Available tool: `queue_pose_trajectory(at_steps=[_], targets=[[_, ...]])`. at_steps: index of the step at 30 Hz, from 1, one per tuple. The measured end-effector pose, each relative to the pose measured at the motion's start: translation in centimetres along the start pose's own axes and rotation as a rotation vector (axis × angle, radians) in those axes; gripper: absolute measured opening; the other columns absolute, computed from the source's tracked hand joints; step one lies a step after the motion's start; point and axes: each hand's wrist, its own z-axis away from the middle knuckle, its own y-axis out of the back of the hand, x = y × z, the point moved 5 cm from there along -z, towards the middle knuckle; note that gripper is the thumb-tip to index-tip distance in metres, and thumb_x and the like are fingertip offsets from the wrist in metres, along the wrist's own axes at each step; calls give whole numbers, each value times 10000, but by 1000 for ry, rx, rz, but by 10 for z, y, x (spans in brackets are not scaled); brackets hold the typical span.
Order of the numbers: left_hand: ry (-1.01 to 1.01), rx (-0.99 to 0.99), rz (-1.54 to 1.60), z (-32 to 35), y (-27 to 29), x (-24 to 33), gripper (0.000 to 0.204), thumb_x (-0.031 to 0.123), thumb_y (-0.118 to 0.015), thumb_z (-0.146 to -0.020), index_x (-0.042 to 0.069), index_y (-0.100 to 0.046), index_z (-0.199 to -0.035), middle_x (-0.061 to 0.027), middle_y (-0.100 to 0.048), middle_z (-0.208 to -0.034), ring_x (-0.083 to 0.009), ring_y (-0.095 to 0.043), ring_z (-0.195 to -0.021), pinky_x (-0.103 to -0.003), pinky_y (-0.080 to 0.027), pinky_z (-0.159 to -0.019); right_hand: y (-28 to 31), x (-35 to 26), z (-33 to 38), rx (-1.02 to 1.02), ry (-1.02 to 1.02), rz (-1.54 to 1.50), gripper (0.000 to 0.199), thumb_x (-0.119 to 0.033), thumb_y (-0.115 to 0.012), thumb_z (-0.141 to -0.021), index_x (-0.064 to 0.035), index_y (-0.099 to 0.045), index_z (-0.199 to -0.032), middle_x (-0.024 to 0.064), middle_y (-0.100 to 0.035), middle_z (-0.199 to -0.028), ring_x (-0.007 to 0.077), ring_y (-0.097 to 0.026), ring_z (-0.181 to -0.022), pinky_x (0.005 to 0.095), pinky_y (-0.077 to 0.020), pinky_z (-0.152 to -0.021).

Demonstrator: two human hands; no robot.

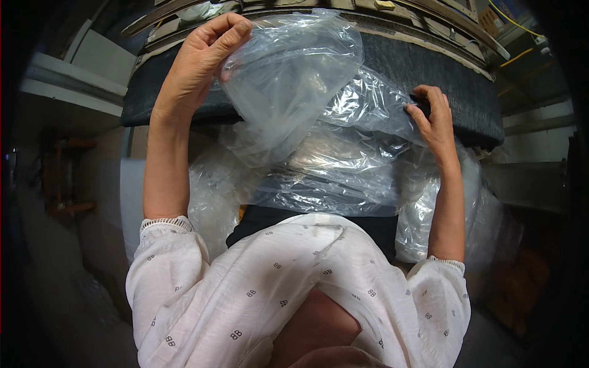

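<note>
A large sheet of clear plastic film (288, 80) spreads between my hands, crumpled and shiny, and hangs down over my lap. My left hand (211, 55) is raised at the upper left, its fingers pinched on the film's upper left edge. On the right, my right hand (434, 116) has its thumb and fingers closed on the film's right edge, lower than the left. More of the plastic lies in folds across my black trousers and bulges out beside both thighs. Whether it is one piece or several layers, I cannot tell.
A bench or machine edge padded in dark cloth (472, 92) runs across in front of me. Behind it are wooden and metal rails (438, 21). A brown wooden stool or frame (67, 178) stands at the left, and a yellow cable (512, 23) hangs at the upper right.
</note>
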Motion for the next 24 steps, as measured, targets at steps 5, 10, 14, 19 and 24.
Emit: queue_pose_trajectory(at_steps=[5,10,14,19,24], targets=[[-61,-181,47,17,-6,27,301,364,-615,-839,70,-595,-900,57,-530,-767,-31,-474,-673,-172,-377,-553,5,18,1,-62,-69,-27,110,-121,-584,-809,-36,-542,-865,62,-552,-813,209,-511,-826,308,-404,-755],[150,-456,-456,34,8,7,301,294,-665,-781,53,-586,-942,42,-523,-805,-75,-460,-708,-188,-374,-644,11,30,0,-60,-198,-380,132,-145,-567,-852,-45,-490,-890,24,-515,-778,92,-489,-736,227,-404,-652],[290,485,-315,31,172,-1,295,261,-628,-832,89,-611,-1071,36,-582,-881,-31,-449,-661,-172,-352,-585,13,2,10,-241,-17,-387,237,-164,-638,-807,-63,-503,-973,15,-527,-774,104,-496,-734,239,-413,-669],[350,949,-80,70,501,-45,338,229,-657,-812,61,-576,-1094,-31,-600,-957,-79,-528,-721,-181,-348,-500,13,22,39,-521,-161,-157,139,-134,-596,-789,-23,-575,-869,50,-575,-705,166,-523,-629,302,-420,-618],[395,1005,-221,56,536,-43,370,212,-612,-824,73,-536,-1158,-107,-592,-1060,-216,-578,-932,-300,-482,-736,42,117,92,-399,-244,65,194,-210,-599,-780,-36,-589,-863,105,-586,-696,226,-539,-624,328,-425,-620]])
